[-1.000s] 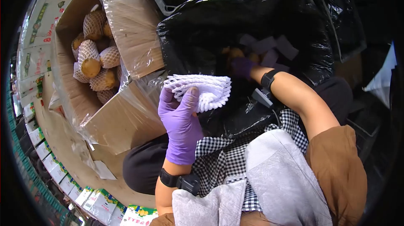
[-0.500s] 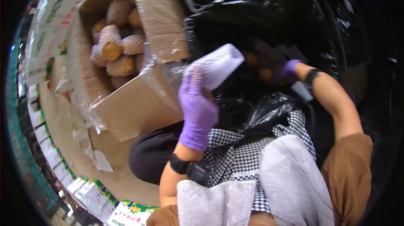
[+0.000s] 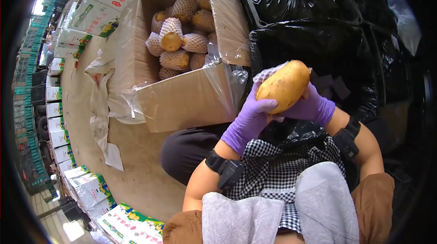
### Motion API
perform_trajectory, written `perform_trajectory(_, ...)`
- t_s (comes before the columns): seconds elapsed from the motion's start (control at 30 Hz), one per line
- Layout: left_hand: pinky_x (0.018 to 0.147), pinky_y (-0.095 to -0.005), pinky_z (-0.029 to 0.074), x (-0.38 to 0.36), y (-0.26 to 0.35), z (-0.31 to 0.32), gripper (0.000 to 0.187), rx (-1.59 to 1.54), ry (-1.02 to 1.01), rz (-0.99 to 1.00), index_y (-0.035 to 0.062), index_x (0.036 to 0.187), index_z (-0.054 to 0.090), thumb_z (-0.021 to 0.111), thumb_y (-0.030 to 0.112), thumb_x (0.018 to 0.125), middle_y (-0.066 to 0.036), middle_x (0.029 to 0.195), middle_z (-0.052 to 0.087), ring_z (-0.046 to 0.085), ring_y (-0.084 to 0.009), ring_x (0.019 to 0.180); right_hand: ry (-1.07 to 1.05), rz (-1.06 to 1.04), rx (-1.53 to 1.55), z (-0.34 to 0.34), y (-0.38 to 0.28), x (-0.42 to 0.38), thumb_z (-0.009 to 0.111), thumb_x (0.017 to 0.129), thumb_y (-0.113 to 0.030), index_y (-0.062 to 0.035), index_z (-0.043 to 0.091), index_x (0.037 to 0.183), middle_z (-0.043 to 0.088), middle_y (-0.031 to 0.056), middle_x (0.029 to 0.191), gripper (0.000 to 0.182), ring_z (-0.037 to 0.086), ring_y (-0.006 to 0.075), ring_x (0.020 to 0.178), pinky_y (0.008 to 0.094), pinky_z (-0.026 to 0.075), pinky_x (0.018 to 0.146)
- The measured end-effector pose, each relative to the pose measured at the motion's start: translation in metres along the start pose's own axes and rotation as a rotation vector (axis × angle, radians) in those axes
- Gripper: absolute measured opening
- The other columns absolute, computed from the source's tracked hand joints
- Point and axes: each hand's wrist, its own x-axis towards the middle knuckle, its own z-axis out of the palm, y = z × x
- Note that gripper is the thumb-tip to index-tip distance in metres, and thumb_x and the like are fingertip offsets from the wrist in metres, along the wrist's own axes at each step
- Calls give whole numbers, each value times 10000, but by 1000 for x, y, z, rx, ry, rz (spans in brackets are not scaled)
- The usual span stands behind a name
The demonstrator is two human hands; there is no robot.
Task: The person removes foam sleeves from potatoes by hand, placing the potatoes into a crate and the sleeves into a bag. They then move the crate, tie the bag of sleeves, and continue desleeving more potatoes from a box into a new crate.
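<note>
A large yellow-brown potato (image 3: 286, 85) is held up between my two purple-gloved hands, in front of my chest. My left hand (image 3: 247, 119) grips its left end, the thumb pressed on the skin. A white foam net sleeve (image 3: 268, 72) shows behind the potato at my left fingers; how far it wraps round is hidden. My right hand (image 3: 316, 106) closes on the potato from the right and below, its fingers mostly hidden. To the left, an open cardboard box (image 3: 184, 100) holds several potatoes (image 3: 195, 43) in foam nets.
Black plastic-lined containers (image 3: 314, 39) stand in front and to the right, with dark pieces inside the nearer one. White printed cartons (image 3: 93, 16) line the left side. A crumpled pale sheet (image 3: 98, 103) lies on the floor (image 3: 136, 157) beside the box.
My right hand has come out of the black-lined container with a potato and met my left hand. The foam net is now against the potato. The view has shifted, showing more of the box.
</note>
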Motion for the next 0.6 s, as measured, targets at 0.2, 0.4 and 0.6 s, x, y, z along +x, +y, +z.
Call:
perform_trajectory(0.2, 482, -197, 466, -5, 34, 23, 840, -57, 9, 49, 150, 1405, 345, 734, 172, 661, -86, 1220, 528, 588, -160, 868, 47, -129, -143, -21, -55, 34, 664, 884, -174, -20, 523, 1195, 632, 82, 1084, 375, 612, 181, 980, 301, 486, 867)
perform_trajectory(0.4, 464, -229, 475, 34, 103, -6, 562, 291, 573, 227, 187, 1291, 406, 615, 50, 788, -90, 1116, 561, 624, -165, 762, 558, -592, -892, 40, -76, 96, 674, 854, -84, -35, 546, 1078, 590, 105, 941, 263, 591, 147, 874, 255, 499, 673)
perform_trajectory(0.6, 858, -450, 533, 95, 267, -102, 673, 658, 677, 794, 65, 1338, 406, 692, 397, 827, -198, 1156, 561, 580, -304, 1071, 139, -655, -1104, 101, -21, 165, 685, 797, -252, -72, 563, 1135, 584, 142, 1068, 402, 567, 325, 1068, 490, 224, 1132)
